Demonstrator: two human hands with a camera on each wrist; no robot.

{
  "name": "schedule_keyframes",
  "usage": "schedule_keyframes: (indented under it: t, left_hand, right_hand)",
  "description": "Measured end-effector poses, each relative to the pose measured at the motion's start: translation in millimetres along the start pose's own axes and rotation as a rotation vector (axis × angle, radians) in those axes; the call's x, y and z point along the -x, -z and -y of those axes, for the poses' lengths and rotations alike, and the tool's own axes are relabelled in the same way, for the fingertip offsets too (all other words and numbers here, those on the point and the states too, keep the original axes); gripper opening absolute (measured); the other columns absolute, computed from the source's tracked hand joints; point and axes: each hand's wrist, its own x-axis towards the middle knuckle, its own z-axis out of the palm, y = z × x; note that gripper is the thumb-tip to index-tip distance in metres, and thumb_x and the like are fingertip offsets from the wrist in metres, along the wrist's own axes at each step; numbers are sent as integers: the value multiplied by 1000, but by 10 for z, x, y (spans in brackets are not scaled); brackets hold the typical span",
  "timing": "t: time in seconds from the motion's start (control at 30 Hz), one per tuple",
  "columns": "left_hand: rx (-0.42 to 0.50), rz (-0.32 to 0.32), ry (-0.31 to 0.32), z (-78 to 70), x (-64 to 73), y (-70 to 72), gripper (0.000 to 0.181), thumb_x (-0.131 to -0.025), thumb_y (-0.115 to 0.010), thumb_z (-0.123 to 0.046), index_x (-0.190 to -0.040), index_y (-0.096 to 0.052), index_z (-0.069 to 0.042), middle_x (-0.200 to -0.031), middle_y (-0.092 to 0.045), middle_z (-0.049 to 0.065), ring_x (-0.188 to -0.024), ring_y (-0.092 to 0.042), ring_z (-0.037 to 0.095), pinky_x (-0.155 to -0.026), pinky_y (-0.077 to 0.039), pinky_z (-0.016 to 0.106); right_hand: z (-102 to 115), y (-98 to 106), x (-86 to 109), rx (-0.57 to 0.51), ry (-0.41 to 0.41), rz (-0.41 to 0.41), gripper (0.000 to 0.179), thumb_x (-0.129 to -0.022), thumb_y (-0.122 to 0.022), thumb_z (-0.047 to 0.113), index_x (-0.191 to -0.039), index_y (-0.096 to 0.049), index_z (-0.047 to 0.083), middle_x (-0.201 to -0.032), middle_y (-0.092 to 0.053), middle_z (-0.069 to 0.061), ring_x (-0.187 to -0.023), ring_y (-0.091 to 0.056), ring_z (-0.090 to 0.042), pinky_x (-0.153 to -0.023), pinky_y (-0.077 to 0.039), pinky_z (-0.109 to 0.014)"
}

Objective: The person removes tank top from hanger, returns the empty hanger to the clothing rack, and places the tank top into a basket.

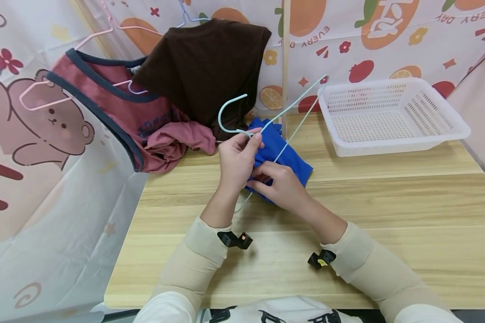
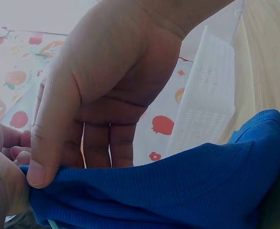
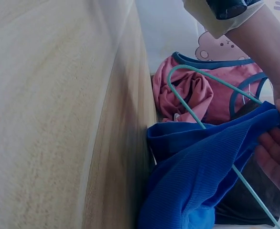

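My left hand [image 1: 238,159] pinches a mint-green clothes hanger [image 1: 284,111] just below its hook, between thumb and fingers. The hanger slants, one end pointing up and to the right. Its other end shows in the right wrist view, the green wire [image 3: 180,98] passing behind an edge of the blue ribbed garment [image 3: 192,167]. That garment hangs bunched below the hands, over the table. With thumb and fingers my right hand [image 1: 280,184] pinches the garment's edge; the left wrist view shows this thumb pressed on the fabric [image 2: 145,191]. Folds hide part of the hanger.
A white perforated basket [image 1: 392,143] stands at the back right of the wooden table [image 1: 388,215]. Behind my left hand hang a pink garment [image 1: 145,130] with dark trim and a dark brown garment [image 1: 202,63], both on hangers. A thin upright pole [image 1: 285,54] rises at the back.
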Motion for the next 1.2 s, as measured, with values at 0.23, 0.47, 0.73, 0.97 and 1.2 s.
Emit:
schedule_keyframes:
  t: [0.23, 0.47, 0.73, 0.97, 1.2]
  left_hand:
    - [80, 9, -3, -7, 2, 22, 23, -97, -62, -11, -99, -70, 10, -67, -62, -4, -45, -41, 8, -44, -35, 19]
    - [172, 11, -42, -16, -60, 81, 24, -97, -62, -9, -93, -68, 15, -66, -62, -5, -50, -43, 10, -47, -37, 18]
    - [363, -70, -97, -80, -108, 143, 16, -98, -58, -4, -90, -72, -1, -68, -61, -1, -51, -39, 12, -47, -31, 20]
    - [536, -163, -173, -179, -154, 238, 20, -98, -52, 2, -101, -72, -2, -69, -60, 3, -49, -37, 10, -44, -24, 19]
    - [548, -256, -195, -268, -202, 374, 16, -97, -55, 2, -102, -70, 5, -69, -57, 7, -49, -36, 10, -43, -25, 19]
  right_hand:
    - [22, -5, 0, 23, -7, 19, 12, -88, -75, 15, -95, -74, 5, -88, -72, -4, -78, -64, -10, -73, -55, -26]
    - [12, -10, 28, 53, 11, 68, 10, -88, -74, 13, -93, -75, 5, -85, -73, -3, -74, -64, -9, -69, -54, -24]
    - [-13, -44, 66, 101, 21, 190, 10, -89, -73, 17, -94, -76, 8, -85, -73, 0, -74, -63, -6, -69, -52, -20]
    - [-51, -67, 106, 113, -20, 361, 10, -90, -72, 19, -94, -76, 11, -90, -73, 3, -81, -66, -6, -77, -54, -23]
    - [-110, -55, 139, 135, -105, 486, 7, -91, -72, 19, -93, -75, 13, -88, -72, 5, -78, -64, -4, -75, -54, -22]
